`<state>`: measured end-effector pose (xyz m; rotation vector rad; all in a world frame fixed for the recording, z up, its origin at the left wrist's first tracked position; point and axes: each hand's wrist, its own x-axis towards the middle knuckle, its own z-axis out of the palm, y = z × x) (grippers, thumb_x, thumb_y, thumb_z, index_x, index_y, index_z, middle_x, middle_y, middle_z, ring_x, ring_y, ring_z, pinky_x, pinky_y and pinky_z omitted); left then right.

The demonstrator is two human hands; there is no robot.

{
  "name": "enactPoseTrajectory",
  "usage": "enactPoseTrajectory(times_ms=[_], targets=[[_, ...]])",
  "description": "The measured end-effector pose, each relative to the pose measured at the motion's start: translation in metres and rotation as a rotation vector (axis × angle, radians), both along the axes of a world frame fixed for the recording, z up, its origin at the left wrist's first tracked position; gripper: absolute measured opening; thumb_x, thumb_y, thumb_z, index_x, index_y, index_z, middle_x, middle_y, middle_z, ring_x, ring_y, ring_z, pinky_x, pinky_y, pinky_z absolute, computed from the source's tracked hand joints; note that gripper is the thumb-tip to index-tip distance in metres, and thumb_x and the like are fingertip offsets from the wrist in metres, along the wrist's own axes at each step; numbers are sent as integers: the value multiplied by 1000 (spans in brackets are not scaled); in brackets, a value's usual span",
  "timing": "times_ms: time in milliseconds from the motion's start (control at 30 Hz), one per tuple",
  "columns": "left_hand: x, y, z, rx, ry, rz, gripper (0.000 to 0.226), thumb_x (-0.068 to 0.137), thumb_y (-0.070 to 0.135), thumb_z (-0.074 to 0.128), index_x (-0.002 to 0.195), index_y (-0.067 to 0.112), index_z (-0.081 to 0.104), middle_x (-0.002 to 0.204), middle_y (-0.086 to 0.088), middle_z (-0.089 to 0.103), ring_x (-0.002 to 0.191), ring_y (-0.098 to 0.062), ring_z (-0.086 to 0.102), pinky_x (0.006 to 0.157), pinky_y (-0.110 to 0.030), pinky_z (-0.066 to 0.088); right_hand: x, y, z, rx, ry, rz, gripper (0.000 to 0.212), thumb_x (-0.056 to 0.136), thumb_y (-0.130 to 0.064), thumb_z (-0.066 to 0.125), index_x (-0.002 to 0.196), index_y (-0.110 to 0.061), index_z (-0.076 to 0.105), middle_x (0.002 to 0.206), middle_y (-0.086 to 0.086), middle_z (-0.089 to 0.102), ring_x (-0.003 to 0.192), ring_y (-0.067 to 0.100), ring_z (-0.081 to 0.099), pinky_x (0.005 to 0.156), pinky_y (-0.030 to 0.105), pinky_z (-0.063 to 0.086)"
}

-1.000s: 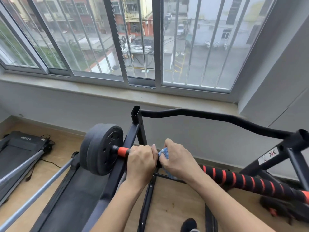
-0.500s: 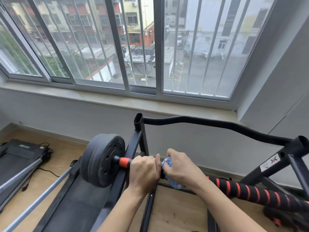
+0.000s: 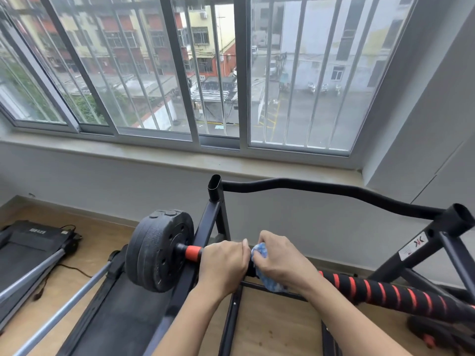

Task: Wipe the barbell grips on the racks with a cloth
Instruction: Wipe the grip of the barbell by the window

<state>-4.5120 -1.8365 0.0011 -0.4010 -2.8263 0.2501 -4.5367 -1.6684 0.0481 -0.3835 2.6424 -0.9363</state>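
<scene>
1. The barbell (image 3: 380,291) lies across the black rack (image 3: 218,217), its weight plate (image 3: 156,253) at the left end.
2. The left hand (image 3: 222,265) grips the bar.
3. The right hand (image 3: 285,260) – touching the left – presses a blue cloth (image 3: 267,276) around the bar.

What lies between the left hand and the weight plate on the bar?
In the head view, only a short orange collar on the bar lies between the left hand and the weight plate.
</scene>
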Motion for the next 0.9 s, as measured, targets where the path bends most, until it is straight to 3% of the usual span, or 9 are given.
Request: enactPoseTrajectory(times_ms=[100,200,300,367,433,533,600,800,900], targets=[[1,-1,-4,55,15,-29,24,92,14,53,72,14,65,52,-2,51,40,-30,50,41,-28,27,-13,11,-3,-84,-1,-51,19,88,-36,64,79,-22,53,77,-5,64,71,11,60,64,33,50],[2,3,2,162,19,43,32,92,18,58,60,17,58,49,-1,52,41,-31,53,41,-28,32,-21,28,3,-209,363,-141,24,93,-32,68,80,-24,50,72,-8,59,67,9,56,59,26,46],[3,5,2,180,18,58,32,84,17,78,58,17,58,49,-2,55,42,-31,55,41,-29,40,-23,38,9,109,716,104,16,96,-36,63,88,-24,55,83,-11,58,78,12,52,72,29,45],[1,4,1,241,-56,126,41,94,31,60,55,19,58,52,-3,59,48,-31,60,44,-31,39,-20,35,0,228,601,199,17,95,-43,60,93,-26,61,90,-12,60,87,13,55,82,33,45],[-1,6,3,227,-101,174,55,98,43,28,62,19,63,63,-3,67,61,-30,66,52,-32,31,-13,33,-12,98,372,144,18,93,-45,62,92,-27,68,90,-13,60,89,8,55,84,35,49],[-5,7,3,60,-127,99,73,92,40,-2,100,20,68,96,-3,73,89,-31,68,61,-36,30,-8,34,-18,-25,256,99,17,96,-41,62,93,-29,73,86,-12,56,88,6,54,81,32,50],[-10,7,10,25,-212,65,52,102,31,15,112,18,64,105,-6,71,95,-35,67,64,-37,34,-6,35,-20,-33,281,135,19,98,-41,59,94,-28,73,85,-13,54,91,6,52,82,30,48],[-25,5,39,74,-512,50,11,102,24,43,92,20,46,109,-11,66,88,-33,58,71,-42,42,0,40,-30,5,482,154,16,100,-36,57,87,-28,65,86,-17,49,87,7,46,80,32,46],[-29,7,37,232,-446,161,20,103,32,44,90,19,52,101,-9,69,82,-29,60,74,-41,48,3,47,-28,-3,528,140,13,100,-34,59,89,-29,64,87,-19,49,85,8,46,78,32,45]])
